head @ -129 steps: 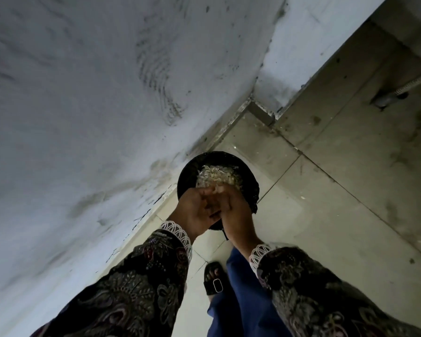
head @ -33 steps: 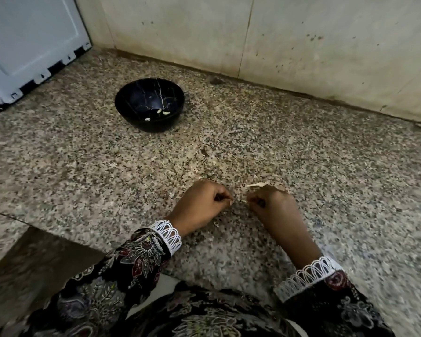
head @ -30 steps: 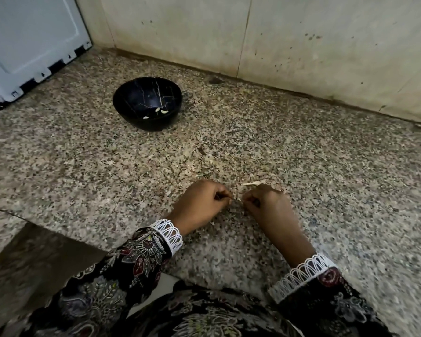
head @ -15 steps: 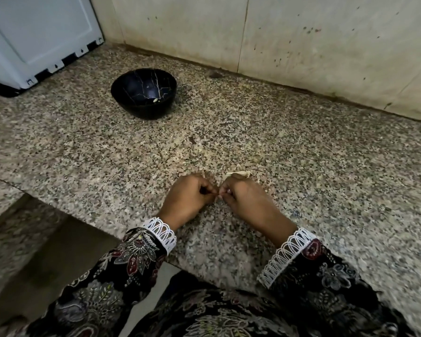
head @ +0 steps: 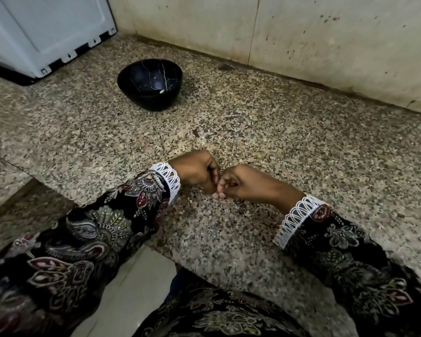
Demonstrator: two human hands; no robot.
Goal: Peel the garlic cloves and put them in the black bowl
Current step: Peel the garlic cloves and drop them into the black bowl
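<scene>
my left hand and right hand are curled tight, fingertips meeting near the counter edge; i can't tell if a clove is pinched there. the bowl, far left, holds one pale piece, so most peeling probably remains.

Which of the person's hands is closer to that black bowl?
Left. The left hand sits below and slightly right of the black bowl; the right hand lies beyond it, farther right.

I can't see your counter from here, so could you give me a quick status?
Left hand, right hand fisted, fingertips meeting; clove hidden. Black bowl apart, one pale piece inside. Path clear.
</scene>
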